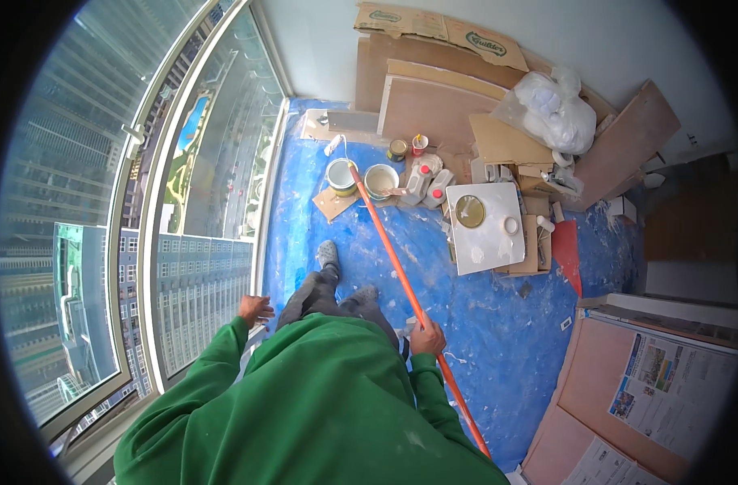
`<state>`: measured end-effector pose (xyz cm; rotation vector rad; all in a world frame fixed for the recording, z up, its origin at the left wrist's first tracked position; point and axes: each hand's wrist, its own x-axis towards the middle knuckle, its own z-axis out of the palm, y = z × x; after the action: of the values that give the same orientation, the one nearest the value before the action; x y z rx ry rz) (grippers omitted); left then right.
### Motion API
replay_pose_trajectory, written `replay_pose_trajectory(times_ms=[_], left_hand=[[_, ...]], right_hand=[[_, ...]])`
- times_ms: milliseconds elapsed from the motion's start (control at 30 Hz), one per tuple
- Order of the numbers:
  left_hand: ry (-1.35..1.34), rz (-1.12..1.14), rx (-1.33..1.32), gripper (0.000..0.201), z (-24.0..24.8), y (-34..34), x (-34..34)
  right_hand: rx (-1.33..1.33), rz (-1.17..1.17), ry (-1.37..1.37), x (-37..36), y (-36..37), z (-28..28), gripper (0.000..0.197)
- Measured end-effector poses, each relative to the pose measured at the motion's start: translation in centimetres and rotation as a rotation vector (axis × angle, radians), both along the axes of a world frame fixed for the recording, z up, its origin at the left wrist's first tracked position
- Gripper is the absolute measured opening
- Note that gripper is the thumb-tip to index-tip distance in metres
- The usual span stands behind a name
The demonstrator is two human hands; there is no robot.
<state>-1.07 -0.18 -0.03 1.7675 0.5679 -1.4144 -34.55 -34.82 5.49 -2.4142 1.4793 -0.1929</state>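
Observation:
My right hand (427, 337) is wrapped round a long orange pole (393, 255). The pole slants from the lower right up to the paint tins. At its far end a bent wire frame carries a small white paint roller (333, 145), just beyond the left paint tin (351, 192). That tin stands on a piece of cardboard (330, 207) and has pale paint in it. Beside it is a second paint tin (371, 194), also with pale contents. My left hand (257, 310) hangs by the window with loosely bent fingers, holding nothing.
Blue sheeting (482, 323) covers the floor. Tall windows (211, 186) line the left. White jugs (418, 184), a small tin (397, 149) and a red cup (420, 142) stand beyond the tins. A white board (486, 246), leaning panels (434, 109) and a plastic bag (559, 113) crowd the right.

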Motion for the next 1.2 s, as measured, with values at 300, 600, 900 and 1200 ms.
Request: replay_pose_trajectory(times_ms=[300,600,900,1200], left_hand=[[0.014,-0.031,0.008,0.040,-0.9,0.2,0.1],[0.025,-0.057,-0.075,0.033,-1.0,-1.7,1.1],[-0.229,-0.180,-0.276,0.031,4.8,-15.9,0.4],[-0.171,-0.455,-0.688,0.037,16.2,-30.2,-5.2]], right_hand=[[-0.212,-0.021,-0.027,-2.4,0.0,-0.3,0.024],[0.372,-0.166,-0.033,-2.1,-0.5,1.2,0.025],[1.105,-0.102,-0.396,-6.4,-0.4,0.5,0.029],[1.216,-0.089,-0.754,-1.9,-0.3,12.3,0.034]])
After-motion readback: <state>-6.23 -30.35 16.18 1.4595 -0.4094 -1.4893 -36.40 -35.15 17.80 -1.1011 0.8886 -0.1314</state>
